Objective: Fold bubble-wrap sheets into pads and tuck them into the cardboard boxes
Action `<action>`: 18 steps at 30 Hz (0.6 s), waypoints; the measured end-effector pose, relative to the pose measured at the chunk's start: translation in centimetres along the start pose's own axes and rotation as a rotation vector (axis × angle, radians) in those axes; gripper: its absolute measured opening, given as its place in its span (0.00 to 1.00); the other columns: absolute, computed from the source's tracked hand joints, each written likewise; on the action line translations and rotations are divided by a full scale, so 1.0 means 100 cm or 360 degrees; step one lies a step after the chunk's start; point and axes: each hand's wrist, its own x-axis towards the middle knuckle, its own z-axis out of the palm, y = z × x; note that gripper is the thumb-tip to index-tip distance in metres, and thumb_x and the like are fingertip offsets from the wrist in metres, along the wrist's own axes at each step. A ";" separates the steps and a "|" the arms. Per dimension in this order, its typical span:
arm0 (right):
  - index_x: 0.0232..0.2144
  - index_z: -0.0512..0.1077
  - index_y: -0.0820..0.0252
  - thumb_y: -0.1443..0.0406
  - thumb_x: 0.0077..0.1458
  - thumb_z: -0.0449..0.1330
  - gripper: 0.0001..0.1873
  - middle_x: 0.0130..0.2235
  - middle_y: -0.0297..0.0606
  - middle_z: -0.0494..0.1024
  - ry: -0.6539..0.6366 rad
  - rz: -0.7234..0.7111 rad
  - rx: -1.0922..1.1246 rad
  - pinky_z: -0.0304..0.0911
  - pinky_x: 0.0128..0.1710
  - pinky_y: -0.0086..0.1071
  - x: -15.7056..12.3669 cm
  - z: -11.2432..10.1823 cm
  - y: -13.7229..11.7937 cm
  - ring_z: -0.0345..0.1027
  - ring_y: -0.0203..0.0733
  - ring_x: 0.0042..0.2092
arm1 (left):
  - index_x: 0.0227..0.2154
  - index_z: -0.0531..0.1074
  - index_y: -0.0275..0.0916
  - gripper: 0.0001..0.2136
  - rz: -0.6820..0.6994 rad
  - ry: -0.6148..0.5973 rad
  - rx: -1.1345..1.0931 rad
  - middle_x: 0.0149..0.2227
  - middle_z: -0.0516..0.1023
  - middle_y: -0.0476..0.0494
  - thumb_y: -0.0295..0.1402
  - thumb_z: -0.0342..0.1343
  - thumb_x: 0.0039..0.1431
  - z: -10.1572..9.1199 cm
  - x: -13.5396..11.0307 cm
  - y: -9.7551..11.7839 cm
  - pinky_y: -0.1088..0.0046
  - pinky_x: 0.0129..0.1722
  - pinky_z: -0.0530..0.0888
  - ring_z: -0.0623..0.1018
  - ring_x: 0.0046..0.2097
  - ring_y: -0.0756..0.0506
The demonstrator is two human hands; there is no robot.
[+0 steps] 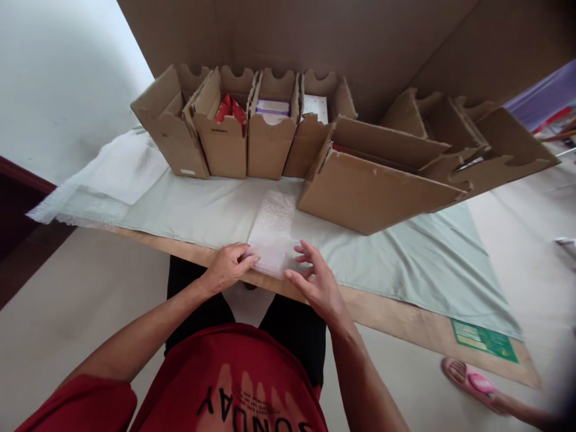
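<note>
A sheet of clear bubble wrap (273, 231) lies on the pale cloth at the near edge of the table. My left hand (227, 267) has its fingers curled and pinches the sheet's near left corner. My right hand (317, 282) is at the sheet's near right corner, fingers spread and tips touching the wrap. Nothing else is held in either hand.
A row of open cardboard boxes (225, 141) stands at the back, some holding red (229, 109) and white packs. A larger cardboard tray (373, 192) sits right of the wrap. The wooden table edge (405, 324) carries a green label (483, 340). Another person's foot in a pink slipper (472, 381) is at lower right.
</note>
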 end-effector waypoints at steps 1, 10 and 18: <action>0.62 0.66 0.57 0.53 0.51 0.69 0.39 0.50 0.47 0.78 -0.0079 0.0013 0.0031 0.70 0.36 0.37 0.010 0.004 0.000 0.73 0.48 0.46 | 0.23 0.71 0.38 0.15 -0.0041 0.0011 -0.0035 0.22 0.70 0.51 0.41 0.56 0.63 0.001 0.003 0.001 0.74 0.30 0.67 0.69 0.27 0.49; 0.61 0.64 0.57 0.52 0.54 0.65 0.36 0.49 0.45 0.77 -0.0008 0.0091 0.0339 0.69 0.34 0.36 0.028 0.028 0.001 0.71 0.39 0.35 | 0.31 0.74 0.38 0.15 -0.0116 -0.0084 -0.0269 0.26 0.73 0.49 0.44 0.52 0.65 -0.002 0.004 -0.002 0.72 0.33 0.70 0.72 0.31 0.47; 0.70 0.56 0.51 0.46 0.54 0.67 0.47 0.63 0.51 0.71 -0.0040 -0.0312 -0.0066 0.69 0.52 0.47 0.032 -0.002 -0.018 0.68 0.55 0.61 | 0.31 0.73 0.40 0.15 0.0027 0.0005 -0.0175 0.29 0.74 0.47 0.43 0.50 0.67 0.003 -0.004 -0.005 0.67 0.42 0.72 0.73 0.36 0.45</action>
